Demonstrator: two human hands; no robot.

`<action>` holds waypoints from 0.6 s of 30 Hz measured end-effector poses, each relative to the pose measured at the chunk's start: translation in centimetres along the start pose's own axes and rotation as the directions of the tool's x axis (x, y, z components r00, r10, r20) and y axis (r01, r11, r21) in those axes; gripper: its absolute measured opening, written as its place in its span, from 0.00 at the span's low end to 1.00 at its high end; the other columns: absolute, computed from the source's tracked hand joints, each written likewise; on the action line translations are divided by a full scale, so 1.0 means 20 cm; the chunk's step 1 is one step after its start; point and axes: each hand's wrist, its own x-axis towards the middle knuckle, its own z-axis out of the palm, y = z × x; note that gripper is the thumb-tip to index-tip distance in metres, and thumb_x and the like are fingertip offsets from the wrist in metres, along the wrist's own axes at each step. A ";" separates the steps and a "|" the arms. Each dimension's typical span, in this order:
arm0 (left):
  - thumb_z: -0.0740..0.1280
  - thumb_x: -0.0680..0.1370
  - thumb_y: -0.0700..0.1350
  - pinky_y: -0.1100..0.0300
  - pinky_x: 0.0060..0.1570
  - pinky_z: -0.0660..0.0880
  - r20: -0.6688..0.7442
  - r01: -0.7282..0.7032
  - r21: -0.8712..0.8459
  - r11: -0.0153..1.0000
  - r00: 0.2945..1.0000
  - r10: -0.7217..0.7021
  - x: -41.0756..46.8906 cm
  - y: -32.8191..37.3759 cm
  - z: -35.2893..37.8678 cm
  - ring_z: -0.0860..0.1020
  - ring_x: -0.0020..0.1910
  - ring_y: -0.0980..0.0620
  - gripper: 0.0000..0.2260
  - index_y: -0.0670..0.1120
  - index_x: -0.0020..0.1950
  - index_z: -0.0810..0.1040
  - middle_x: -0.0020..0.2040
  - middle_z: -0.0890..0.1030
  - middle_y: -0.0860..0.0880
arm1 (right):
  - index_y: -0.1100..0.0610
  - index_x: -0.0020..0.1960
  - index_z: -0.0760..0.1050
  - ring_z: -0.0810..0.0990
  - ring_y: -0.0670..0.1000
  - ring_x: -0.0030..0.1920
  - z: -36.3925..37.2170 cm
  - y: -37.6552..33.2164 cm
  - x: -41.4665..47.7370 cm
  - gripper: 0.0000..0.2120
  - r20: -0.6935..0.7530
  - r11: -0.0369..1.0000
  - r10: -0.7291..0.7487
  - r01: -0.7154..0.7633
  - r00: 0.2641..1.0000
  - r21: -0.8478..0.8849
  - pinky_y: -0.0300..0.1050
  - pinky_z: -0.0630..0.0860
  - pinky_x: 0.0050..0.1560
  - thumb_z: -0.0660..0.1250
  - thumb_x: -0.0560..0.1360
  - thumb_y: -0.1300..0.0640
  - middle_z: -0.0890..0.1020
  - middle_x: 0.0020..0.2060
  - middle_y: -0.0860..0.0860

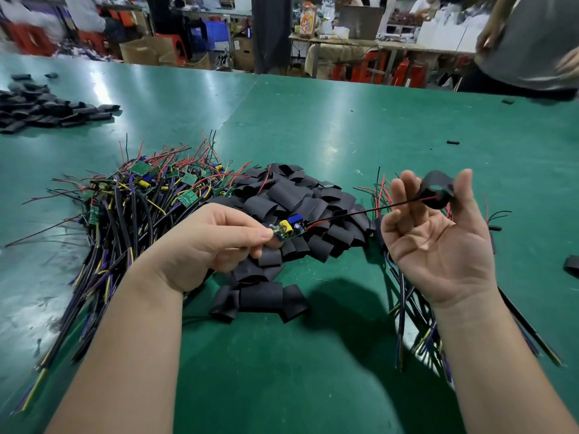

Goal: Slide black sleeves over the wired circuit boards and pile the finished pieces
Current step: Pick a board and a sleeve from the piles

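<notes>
1. My left hand (pixel 213 242) pinches the circuit board (pixel 286 230), fingers curled.
2. My right hand (pixel 438 233) (palm up) pinches a black sleeve (pixel 437 191) at two o'clock of the board; the board's wires (pixel 360 211) reach it.
3. Loose sleeves (pixel 300 198) lie heaped on the surface (pixel 313 355) beneath.

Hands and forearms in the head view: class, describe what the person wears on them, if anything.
Nothing is worn. The left hand and right hand are bare, with no gloves or rings showing. The left forearm and right forearm are bare too: no sleeve, watch or wrist strap in view.
</notes>
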 end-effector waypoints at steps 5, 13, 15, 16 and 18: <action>0.68 0.68 0.44 0.71 0.21 0.53 -0.025 0.008 -0.004 1.000 1.000 -0.008 0.01 0.00 0.01 0.59 0.19 0.60 0.08 0.46 0.30 0.83 0.23 0.74 0.51 | 0.55 0.39 0.84 0.84 0.47 0.50 0.00 0.03 0.00 0.17 0.064 0.994 -0.034 0.041 0.997 -0.099 0.37 0.78 0.46 0.75 0.59 0.43 0.86 0.44 0.49; 0.69 0.68 0.43 0.71 0.20 0.53 -0.032 -0.032 -0.043 0.999 0.999 0.031 0.01 0.00 0.01 0.59 0.18 0.59 0.08 0.44 0.29 0.82 0.22 0.71 0.50 | 0.52 0.50 0.72 0.82 0.51 0.55 -0.03 0.07 0.04 0.14 -0.098 0.942 -0.213 0.178 0.972 -0.284 0.41 0.74 0.49 0.69 0.67 0.50 0.84 0.53 0.51; 0.71 0.66 0.43 0.72 0.20 0.54 -0.020 -0.036 -0.046 0.998 0.999 0.035 0.01 0.00 0.01 0.58 0.19 0.58 0.06 0.43 0.29 0.82 0.24 0.68 0.44 | 0.52 0.47 0.72 0.83 0.52 0.54 -0.03 0.08 0.04 0.11 -0.085 0.937 -0.187 0.152 0.979 -0.314 0.40 0.74 0.48 0.69 0.67 0.51 0.85 0.51 0.51; 0.70 0.66 0.43 0.72 0.20 0.53 -0.012 -0.037 -0.048 0.998 0.999 0.037 0.01 0.00 0.01 0.58 0.18 0.59 0.06 0.44 0.29 0.82 0.24 0.70 0.45 | 0.52 0.46 0.73 0.83 0.52 0.53 -0.02 0.09 0.03 0.10 -0.071 0.941 -0.156 0.126 0.985 -0.313 0.41 0.74 0.48 0.69 0.67 0.51 0.85 0.51 0.51; 0.70 0.67 0.43 0.72 0.21 0.53 -0.003 -0.041 -0.051 0.998 0.999 0.041 0.01 0.00 0.02 0.58 0.18 0.59 0.06 0.45 0.30 0.83 0.24 0.74 0.49 | 0.52 0.46 0.74 0.83 0.51 0.53 -0.01 0.13 0.02 0.13 -0.007 0.961 -0.058 0.053 0.998 -0.272 0.41 0.75 0.48 0.72 0.66 0.49 0.85 0.51 0.52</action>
